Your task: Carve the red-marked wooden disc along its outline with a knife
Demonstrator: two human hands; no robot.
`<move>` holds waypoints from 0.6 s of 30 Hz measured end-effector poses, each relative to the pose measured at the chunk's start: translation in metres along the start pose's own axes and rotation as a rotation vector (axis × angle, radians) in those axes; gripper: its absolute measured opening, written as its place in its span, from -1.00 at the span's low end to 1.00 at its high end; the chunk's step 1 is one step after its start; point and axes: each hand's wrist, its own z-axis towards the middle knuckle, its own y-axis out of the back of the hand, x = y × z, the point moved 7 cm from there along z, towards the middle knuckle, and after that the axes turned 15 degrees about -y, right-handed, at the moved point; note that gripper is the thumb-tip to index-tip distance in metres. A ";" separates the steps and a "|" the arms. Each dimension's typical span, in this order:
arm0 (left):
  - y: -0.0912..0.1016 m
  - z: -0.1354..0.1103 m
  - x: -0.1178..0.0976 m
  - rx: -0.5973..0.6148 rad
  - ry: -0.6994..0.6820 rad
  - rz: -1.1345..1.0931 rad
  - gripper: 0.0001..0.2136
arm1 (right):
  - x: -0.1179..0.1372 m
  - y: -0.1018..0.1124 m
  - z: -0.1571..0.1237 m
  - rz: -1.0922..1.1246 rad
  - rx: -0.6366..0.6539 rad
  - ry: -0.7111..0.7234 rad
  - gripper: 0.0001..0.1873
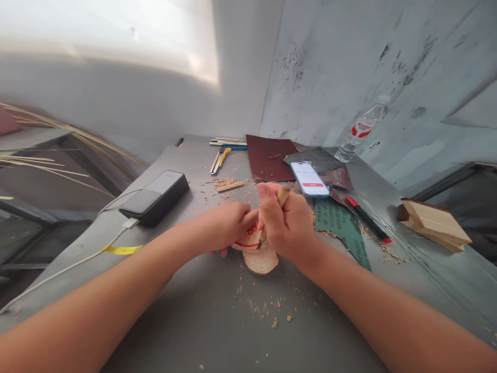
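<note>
A pale piece of wood (261,261) with a rounded near end and red marker lines lies low over the middle of the table. My left hand (229,225) grips it from the left, fingers curled around its edge and partly hidden. In my right hand (285,223), closed in a fist, is a carving knife (283,195) with a wooden handle. Its short dark blade points down and touches the wood beside the red line. Both hands almost meet above the piece, covering much of its far part.
Wood shavings (275,322) are scattered about. Behind are a utility knife (220,159), brown sandpaper (267,158) and a phone (309,178). Green sandpaper (341,228), a marker (368,220), wood blocks (435,223) and a bottle (361,129) stand right; a cabled power bank (155,197) lies left.
</note>
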 end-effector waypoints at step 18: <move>0.015 0.003 -0.002 -0.188 -0.145 -0.049 -0.64 | 0.035 0.025 0.000 -0.405 0.488 -0.406 -0.80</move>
